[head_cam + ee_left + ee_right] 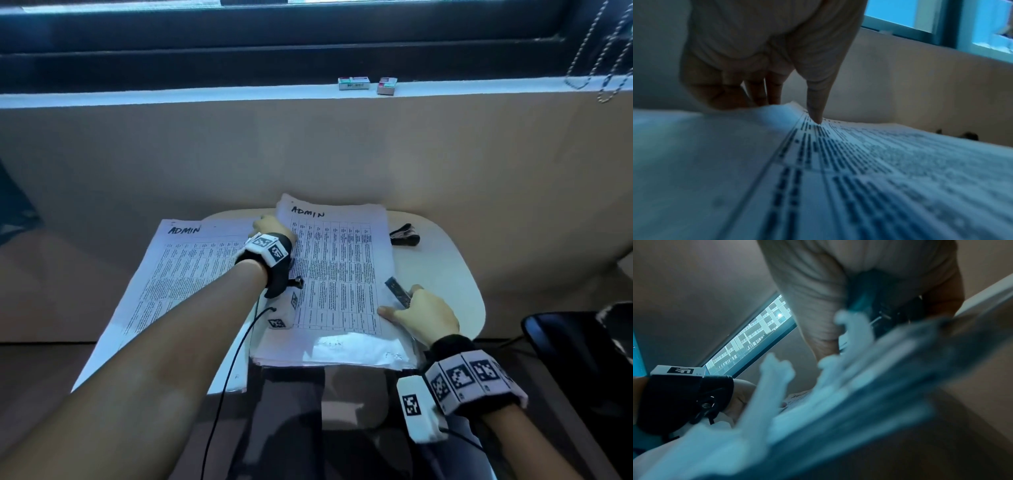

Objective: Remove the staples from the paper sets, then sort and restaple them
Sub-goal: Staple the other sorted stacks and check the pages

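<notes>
Two printed paper sets marked "ADMIN" lie on a small beige table (455, 274). My left hand (270, 224) pinches the top left corner of the right paper set (342, 274). In the left wrist view the thumb tip (816, 116) presses on the top sheet (859, 162), and the other fingers (756, 94) curl under its raised edge. My right hand (407, 305) grips a grey stapler (397, 291) at the set's lower right edge, with the thumb lying on the paper. The stapler (890, 313) shows dark and blurred in the right wrist view. The left paper set (178, 274) lies flat and overhangs the table.
A black staple remover (404, 234) lies on the table just right of the right set. Two small staple boxes (353, 83) (387, 85) stand on the window sill beyond the beige wall. A dark chair (575, 349) is at the right, and bead chains (603, 51) hang at the top right.
</notes>
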The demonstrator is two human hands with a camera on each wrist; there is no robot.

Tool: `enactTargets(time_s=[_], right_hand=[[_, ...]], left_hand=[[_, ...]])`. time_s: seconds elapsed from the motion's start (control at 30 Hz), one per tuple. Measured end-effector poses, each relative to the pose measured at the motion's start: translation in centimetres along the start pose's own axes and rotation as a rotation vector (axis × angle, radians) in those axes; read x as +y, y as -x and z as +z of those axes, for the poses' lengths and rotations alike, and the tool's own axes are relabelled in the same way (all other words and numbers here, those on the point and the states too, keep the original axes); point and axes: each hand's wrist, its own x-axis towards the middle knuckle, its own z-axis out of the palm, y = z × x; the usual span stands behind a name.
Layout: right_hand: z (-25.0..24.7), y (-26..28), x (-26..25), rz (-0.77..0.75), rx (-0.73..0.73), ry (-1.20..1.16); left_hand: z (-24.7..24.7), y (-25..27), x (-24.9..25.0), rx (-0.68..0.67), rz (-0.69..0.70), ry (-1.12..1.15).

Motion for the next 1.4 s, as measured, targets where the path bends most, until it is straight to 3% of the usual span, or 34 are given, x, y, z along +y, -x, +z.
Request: enactTargets(time_s=[0.23,0.5,0.7,0.93,1.0,1.13,1.2,1.3,1.4], right_hand=[[0.3,0.1,0.0,0.008,0.018,-0.008],[0.6,0.7,-0.1,-0.011,0.057,0.006],[0.7,0.7,-0.2,-0.018,0.053,-0.001],[0.6,0.8,-0.2,-0.015,0.056,-0.008],[0.6,0.8,-0.2,-0.013,0.055,-0.006],[0.6,0.8,-0.2,-0.005,0.048,-0.004],[0.5,0.7,-0.2,-0.002,0.049,-0.008],[0.5,0.6,-0.2,0.003,0.043,-0.019],[0.4,0.2,0.4,0.012,0.025,-0.156]], left_hand=[[0.6,0.9,0.8,0.022,0.044,-0.281],[1.0,1.4,1.1,0.036,0.071,-0.319],[0.5,1.1,0.6,0.032,0.027,-0.161],[-0.6,1.4,0.1,-0.1,0.051,-0.026],[-0.9,1.8,0.4,-0.176,0.026,0.031],[-2.0,2.9,1.1,-0.494,0.033,0.152],[-2.3,3.0,1.0,-0.579,0.062,0.196],[-2.3,2.3,0.1,-0.543,0.045,0.362],[-2.7,2.0,-1.1,-0.409,0.15,0.498]])
